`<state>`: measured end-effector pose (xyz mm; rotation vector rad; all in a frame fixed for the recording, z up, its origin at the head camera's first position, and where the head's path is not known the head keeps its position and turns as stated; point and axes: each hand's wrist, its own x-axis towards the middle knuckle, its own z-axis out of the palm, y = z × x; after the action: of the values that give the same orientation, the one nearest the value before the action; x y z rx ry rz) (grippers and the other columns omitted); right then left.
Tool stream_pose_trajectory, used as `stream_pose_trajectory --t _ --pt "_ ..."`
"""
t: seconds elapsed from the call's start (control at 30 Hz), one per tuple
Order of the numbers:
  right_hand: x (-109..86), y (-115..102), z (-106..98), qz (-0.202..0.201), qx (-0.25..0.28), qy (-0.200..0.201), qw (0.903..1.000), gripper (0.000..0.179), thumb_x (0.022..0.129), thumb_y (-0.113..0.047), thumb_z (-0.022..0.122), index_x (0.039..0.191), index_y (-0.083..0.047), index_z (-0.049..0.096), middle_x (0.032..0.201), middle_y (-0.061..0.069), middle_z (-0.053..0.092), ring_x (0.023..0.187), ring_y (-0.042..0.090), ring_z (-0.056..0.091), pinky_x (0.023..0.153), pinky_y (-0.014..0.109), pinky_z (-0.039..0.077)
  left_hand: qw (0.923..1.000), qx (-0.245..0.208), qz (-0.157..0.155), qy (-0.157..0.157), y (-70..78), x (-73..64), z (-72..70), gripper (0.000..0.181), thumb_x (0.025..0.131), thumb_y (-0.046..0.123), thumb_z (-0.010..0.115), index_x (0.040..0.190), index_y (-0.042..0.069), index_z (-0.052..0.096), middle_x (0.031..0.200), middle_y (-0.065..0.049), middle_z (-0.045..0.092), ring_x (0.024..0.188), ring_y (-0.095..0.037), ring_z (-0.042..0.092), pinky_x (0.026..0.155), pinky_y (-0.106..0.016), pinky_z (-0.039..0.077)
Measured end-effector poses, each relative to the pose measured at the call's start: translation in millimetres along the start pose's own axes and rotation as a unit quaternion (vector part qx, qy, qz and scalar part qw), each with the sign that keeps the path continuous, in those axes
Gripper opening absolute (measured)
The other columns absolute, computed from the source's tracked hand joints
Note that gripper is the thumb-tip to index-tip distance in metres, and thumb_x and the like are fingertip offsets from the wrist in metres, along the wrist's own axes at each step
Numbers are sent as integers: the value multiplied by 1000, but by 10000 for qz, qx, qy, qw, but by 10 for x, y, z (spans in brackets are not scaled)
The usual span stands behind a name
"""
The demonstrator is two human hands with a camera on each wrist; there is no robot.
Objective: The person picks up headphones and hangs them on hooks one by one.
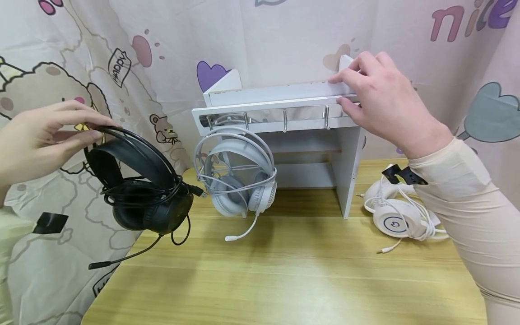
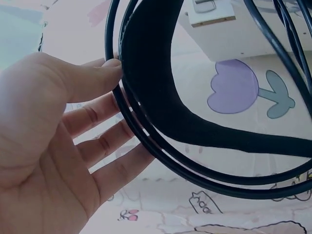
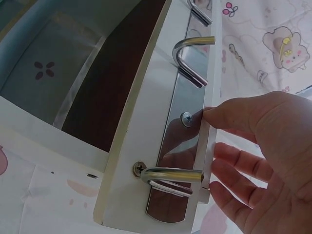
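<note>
My left hand [image 1: 53, 140] pinches a black headset [image 1: 150, 194] by the top of its headband, between thumb and fingers. The headset hangs tilted, its cable wound round the earcups, with the USB plug and microphone boom sticking out. In the left wrist view, the thumb lies on the thin outer band beside the padded strap [image 2: 151, 83]. My right hand [image 1: 382, 95] grips the top edge of a small white shelf [image 1: 349, 171] near its right end, thumb in front. A white headset [image 1: 264, 198] hangs from the left part of the shelf's metal hook rail [image 1: 300, 118].
A second white headset [image 1: 394, 219] lies with its coiled cable on the wooden table [image 1: 284, 280], right of the shelf. Bare hooks [image 3: 168, 175] stick out from the rail near the right hand. A printed curtain [image 1: 292, 45] hangs behind the shelf and along the left.
</note>
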<state>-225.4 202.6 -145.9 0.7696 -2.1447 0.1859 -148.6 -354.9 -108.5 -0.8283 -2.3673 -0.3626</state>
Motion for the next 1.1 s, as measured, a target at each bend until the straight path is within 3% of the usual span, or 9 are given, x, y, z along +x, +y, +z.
stream_pose_trajectory --t 0.17,0.23,0.4,0.57,0.87,1.1 --pt "-6 7 2 5 -11 -18 10000 35 97 -4 74 132 -5 72 121 23 61 101 43 48 76 52 44 9996 -48 263 -104 75 66 -9 31 99 -13 66 125 -1 77 109 24 65 93 15 63 91 2 46" --pt "-8 8 -1 33 -26 -32 10000 35 97 -4 74 132 -6 72 120 23 61 101 43 48 75 52 44 9993 33 335 -131 105 93 -15 30 99 -10 68 124 1 78 108 25 66 93 16 63 86 3 47" --pt "-15 7 -7 98 -34 -50 9999 35 97 -5 73 132 -6 73 120 23 61 102 43 48 75 53 45 9988 196 366 -269 181 162 -28 29 99 -6 70 124 7 79 110 27 65 94 14 59 81 3 47" --pt "-6 -15 12 80 6 -17 10000 35 97 -4 73 132 -6 73 119 23 61 102 43 49 75 53 46 9975 353 419 -446 278 216 -56 38 95 -12 72 124 12 80 112 23 66 89 11 58 78 3 47" --pt "-6 -33 23 89 8 -34 10000 35 98 -5 73 133 -5 72 120 23 61 102 43 48 76 52 46 9921 496 944 -658 460 326 -66 50 91 -12 76 128 21 78 112 22 66 73 10 51 61 -4 44" --pt "-14 -22 20 33 -12 -11 10000 35 97 -5 74 132 -5 72 119 23 61 101 43 49 77 52 46 9879 398 1281 -781 634 440 13 51 86 -13 80 126 20 79 109 24 65 76 11 51 63 -3 48"
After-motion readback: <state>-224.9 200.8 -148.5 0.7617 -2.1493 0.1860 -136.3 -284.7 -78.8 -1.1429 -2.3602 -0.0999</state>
